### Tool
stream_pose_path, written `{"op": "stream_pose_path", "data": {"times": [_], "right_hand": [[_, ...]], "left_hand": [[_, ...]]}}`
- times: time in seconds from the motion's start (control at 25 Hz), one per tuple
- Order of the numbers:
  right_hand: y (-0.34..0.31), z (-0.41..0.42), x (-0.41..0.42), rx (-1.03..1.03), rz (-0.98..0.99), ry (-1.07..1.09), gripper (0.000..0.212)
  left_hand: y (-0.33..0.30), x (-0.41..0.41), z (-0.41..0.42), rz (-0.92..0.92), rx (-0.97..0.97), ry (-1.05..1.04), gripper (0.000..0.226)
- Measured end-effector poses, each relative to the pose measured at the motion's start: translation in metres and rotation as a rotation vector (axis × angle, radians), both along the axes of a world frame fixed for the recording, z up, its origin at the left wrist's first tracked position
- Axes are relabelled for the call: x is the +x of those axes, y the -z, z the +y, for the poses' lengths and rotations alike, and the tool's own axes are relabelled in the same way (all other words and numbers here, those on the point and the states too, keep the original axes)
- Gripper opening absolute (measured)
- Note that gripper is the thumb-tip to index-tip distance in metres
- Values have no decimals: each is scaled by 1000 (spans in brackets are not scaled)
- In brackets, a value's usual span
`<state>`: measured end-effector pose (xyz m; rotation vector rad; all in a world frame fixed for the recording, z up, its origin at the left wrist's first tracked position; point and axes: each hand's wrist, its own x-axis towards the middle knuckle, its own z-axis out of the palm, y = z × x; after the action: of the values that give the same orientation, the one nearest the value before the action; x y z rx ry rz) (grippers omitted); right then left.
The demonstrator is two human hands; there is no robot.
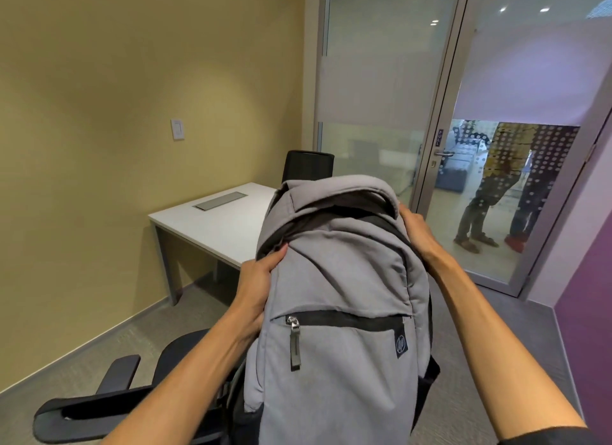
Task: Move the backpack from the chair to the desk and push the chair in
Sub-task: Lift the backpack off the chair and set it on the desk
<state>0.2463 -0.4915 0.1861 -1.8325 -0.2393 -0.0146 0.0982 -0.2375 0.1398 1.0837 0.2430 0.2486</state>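
A grey backpack (341, 298) with black trim and a zipped front pocket fills the middle of the view, held upright in the air. My left hand (256, 285) grips its left side near the top. On the upper right edge, my right hand (415, 231) holds it too. Below and to the left is the black office chair (109, 408), of which I see the armrests and part of the seat. The white desk (215, 222) stands beyond the backpack against the yellow wall, with a grey cable flap in its top.
A second black chair (309, 166) stands behind the desk. A glass wall and glass door (496, 166) are at the right, with two people standing outside. A purple wall (586, 298) runs along the far right. Grey carpet covers the floor.
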Motion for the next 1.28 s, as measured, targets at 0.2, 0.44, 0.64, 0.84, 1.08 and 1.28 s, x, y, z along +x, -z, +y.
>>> {"op": "stream_pose_path", "data": {"times": [0.2,0.44,0.64,0.84,1.08,1.28], "right_hand": [[31,-23,-11,401,229,-458,96],[59,23,-27,68,-124,-344,62],[68,72,-24,91,-288,-101,41],[66,105,6,218,-285,-4,51],[53,118,18,327,-187,12,56],[54,130,31,287,-152,-37,55]], "left_hand": [[-44,17,25,-59,-82,15,60],[-84,36,54,-119,-62,-27,43],[-90,36,87,-95,36,-83,45],[-90,31,129,-6,589,-449,48],[31,-11,122,184,631,-351,84],[33,14,112,25,543,-512,52]]}}
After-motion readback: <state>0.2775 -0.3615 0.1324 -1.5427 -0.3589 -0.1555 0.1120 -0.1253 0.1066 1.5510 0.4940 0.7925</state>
